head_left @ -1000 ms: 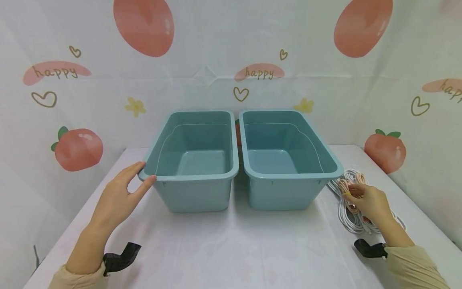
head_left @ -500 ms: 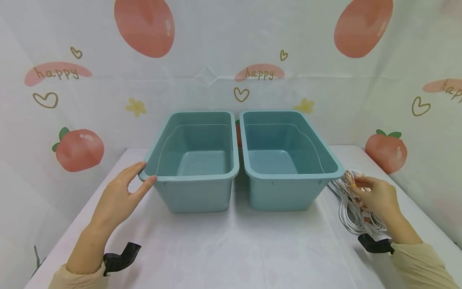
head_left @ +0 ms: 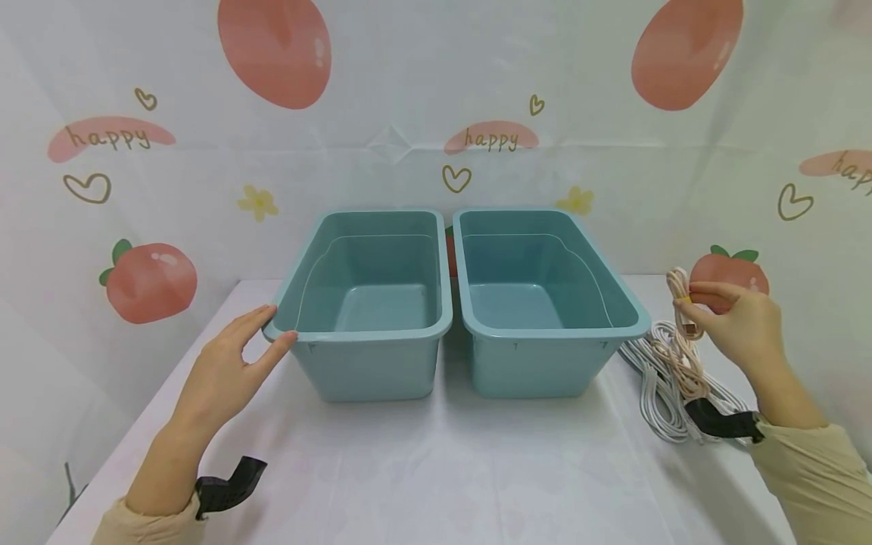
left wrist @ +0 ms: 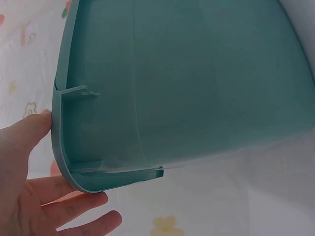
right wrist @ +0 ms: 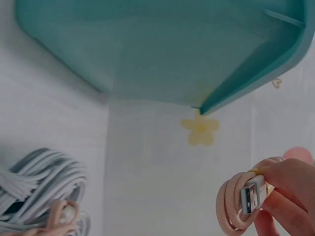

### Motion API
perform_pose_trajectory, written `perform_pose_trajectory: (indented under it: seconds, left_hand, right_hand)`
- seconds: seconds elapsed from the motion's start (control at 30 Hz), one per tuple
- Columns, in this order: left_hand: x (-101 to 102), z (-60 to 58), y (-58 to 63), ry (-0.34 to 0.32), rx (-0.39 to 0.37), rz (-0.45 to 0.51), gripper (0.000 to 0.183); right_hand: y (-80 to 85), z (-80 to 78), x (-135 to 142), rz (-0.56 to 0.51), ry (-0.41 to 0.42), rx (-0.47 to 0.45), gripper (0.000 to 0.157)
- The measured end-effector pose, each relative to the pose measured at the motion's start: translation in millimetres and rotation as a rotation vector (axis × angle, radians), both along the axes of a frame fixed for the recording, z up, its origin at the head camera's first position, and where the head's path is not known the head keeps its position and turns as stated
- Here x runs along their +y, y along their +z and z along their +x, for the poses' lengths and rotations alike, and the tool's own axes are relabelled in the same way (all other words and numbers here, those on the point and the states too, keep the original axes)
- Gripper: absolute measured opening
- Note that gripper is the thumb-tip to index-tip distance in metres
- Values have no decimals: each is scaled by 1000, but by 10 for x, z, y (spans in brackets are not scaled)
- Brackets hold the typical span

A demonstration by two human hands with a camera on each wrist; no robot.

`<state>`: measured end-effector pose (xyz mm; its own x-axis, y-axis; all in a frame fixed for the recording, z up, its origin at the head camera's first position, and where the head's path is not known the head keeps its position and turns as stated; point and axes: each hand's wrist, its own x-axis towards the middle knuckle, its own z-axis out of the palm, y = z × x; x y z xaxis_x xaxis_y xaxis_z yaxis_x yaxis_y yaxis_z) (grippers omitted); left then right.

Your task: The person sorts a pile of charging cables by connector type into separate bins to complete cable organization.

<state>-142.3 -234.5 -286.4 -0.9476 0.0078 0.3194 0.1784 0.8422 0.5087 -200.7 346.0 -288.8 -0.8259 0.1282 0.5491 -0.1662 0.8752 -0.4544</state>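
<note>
My right hand (head_left: pixel 745 325) pinches a coiled pink USB cable (right wrist: pixel 234 201) between thumb and fingers, raised above the cable pile. A yellow tie circles the bundle, and its metal USB plug (right wrist: pixel 250 196) shows in the right wrist view. Below lies a pile of coiled white cables (head_left: pixel 661 405) with more pink cable (head_left: pixel 684 367) on top, beside the right blue-green bin (head_left: pixel 545 367). At the left bin (head_left: pixel 371 371), my left hand (head_left: pixel 221 371) rests with spread fingers on the near left corner of the rim; in the left wrist view thumb and fingertips touch its outside.
Both bins stand side by side with a narrow gap, their insides bare. A white cloth covers the table (head_left: pixel 436 469). Behind hangs a white backdrop (head_left: pixel 381 91) printed with peaches, hearts and flowers. Black camera mounts (head_left: pixel 232 484) sit on both wrists.
My right hand has lifted the coiled pink cable up off the pile, moving upward and to the right. The left hand stays at the bin's corner.
</note>
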Motion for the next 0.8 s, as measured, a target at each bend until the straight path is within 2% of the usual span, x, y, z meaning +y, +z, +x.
perform_pose_trajectory:
  seconds: [0.2, 0.37, 0.57, 0.7, 0.8]
  left_hand:
    - [-5, -9, -9, 1, 10, 0, 66]
    - [-3, -7, -9, 0, 12, -1, 65]
    - [1, -2, 5, 4, 3, -3, 66]
    - [0, -3, 11, 7, 4, -7, 65]
    - [-1, -3, 17, 10, 5, -7, 65]
  right_hand:
    - [157, -21, -74, -57, 29, 51, 37]
    - [279, -30, -151, -98, 62, 54, 37]
    - [464, -35, -289, -103, 64, 31, 38]
    - [592, -55, -407, -84, 51, 40, 40]
    - [679, -93, -509, -70, 74, 72, 40]
